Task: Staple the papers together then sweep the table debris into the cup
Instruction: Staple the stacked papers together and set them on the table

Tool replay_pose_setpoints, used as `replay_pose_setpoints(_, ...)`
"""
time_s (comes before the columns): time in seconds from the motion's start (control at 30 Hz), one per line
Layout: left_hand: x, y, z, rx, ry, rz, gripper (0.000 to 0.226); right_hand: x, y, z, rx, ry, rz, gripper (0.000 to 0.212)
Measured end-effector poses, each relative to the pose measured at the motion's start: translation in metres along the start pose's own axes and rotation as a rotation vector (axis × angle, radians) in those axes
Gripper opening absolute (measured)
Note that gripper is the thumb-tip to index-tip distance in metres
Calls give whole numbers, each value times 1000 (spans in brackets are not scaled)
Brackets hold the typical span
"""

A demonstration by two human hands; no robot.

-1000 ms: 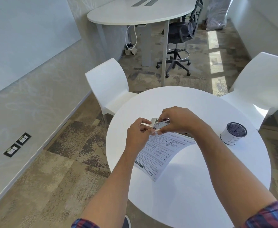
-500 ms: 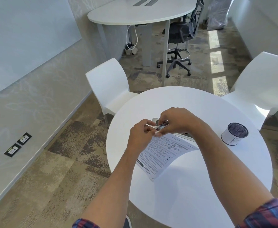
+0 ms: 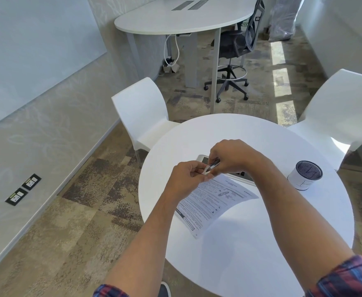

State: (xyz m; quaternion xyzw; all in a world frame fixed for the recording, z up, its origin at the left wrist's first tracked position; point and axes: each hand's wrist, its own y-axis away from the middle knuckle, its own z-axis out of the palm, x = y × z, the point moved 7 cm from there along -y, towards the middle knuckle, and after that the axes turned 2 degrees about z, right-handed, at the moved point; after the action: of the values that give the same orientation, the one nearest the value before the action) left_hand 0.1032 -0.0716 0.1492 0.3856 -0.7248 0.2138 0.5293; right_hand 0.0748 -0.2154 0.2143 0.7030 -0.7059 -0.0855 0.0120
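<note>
Printed papers (image 3: 213, 202) lie on the round white table (image 3: 250, 254), their far left corner lifted. My left hand (image 3: 185, 179) pinches that corner. My right hand (image 3: 231, 156) grips a small silver stapler (image 3: 211, 167) closed over the corner, right against my left fingers. A white cup (image 3: 304, 177) with a dark inside stands on the table to the right, apart from both hands. I cannot make out any debris on the table.
A flat grey device (image 3: 203, 158) lies on the table behind my hands, mostly hidden. Two white chairs (image 3: 142, 116) (image 3: 336, 116) stand at the far left and far right of the table. A larger desk (image 3: 175, 20) and an office chair (image 3: 233, 52) are further back.
Both hands and the stapler have dropped slightly toward the table. The lifted paper corner has come lower with them. The cup has not moved.
</note>
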Motion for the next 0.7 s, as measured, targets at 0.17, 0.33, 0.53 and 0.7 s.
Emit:
replay_pose_setpoints(0.17,1,1,2,39,-95,36,18,-6,0,0,13,35,-12,42)
replay_pose_setpoints(0.33,4,3,-5,103,-13,69,19,-7,6,-4,115,11,-16,38)
replay_pose_setpoints(0.53,-4,2,-15,179,-27,15,36,32,30,21,48,-443,212,44)
replay_pose_setpoints(0.7,-6,4,-14,231,-39,17,12,32,49,49,181,-715,244,44)
